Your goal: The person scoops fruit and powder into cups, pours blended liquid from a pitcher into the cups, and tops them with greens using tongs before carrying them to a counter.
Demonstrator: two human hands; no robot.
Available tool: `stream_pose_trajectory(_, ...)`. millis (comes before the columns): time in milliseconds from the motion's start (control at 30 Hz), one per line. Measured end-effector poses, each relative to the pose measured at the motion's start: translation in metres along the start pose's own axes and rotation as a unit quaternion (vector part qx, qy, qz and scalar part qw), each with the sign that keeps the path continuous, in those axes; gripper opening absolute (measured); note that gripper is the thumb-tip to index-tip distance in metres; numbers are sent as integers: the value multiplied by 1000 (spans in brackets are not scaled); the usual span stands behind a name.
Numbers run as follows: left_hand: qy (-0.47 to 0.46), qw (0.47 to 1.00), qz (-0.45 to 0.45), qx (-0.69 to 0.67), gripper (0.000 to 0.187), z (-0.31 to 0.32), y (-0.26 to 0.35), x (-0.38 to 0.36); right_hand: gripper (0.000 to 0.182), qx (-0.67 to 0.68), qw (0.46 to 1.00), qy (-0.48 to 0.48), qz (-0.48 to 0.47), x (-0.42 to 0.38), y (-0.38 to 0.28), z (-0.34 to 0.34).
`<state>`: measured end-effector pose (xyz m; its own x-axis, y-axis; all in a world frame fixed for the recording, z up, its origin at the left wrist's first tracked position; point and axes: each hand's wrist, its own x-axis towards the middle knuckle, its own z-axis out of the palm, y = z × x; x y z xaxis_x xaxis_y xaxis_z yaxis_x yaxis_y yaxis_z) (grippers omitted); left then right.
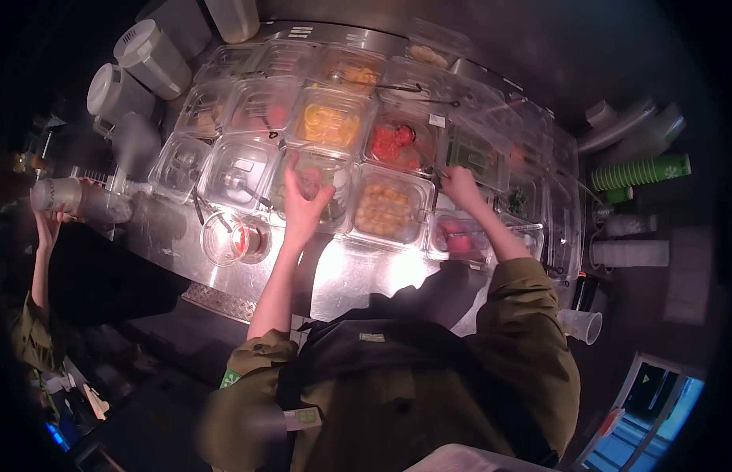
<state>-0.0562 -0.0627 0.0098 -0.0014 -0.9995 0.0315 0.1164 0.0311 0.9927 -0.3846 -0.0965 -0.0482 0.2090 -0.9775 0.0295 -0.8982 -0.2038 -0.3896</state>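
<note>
My left hand is curled round a clear cup, thumb and fingers on opposite sides, above a tub with green contents. What is inside the cup is hard to make out. The fingers of my right hand are closed on the dark handle of a serving spoon, whose far end reaches into red pieces in a clear tub. Yellow slices fill the tub to the left of it. Pale round pieces lie in the tub between my hands.
A clear container with something red stands on the steel counter. At far left a co-worker's hand holds a clear vessel. Lidded pitchers stand back left. Stacked green cups are at right, a clear cup below them.
</note>
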Motion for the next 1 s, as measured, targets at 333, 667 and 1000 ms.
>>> stream_pose_trajectory(333, 14, 999, 14, 31, 87, -12, 9, -16, 33, -104, 949, -215, -208, 35, -18, -63)
stream_pose_trajectory(667, -17, 986, 50, 158, 86, -14, 11, 10, 29, 488, 780, -277, 278, 15, 39, -54)
stream_pose_trajectory(1000, -33, 915, 137, 378, 93, 23, 1, 41, 34, 535, 797, -122, 253, -49, -7, -78)
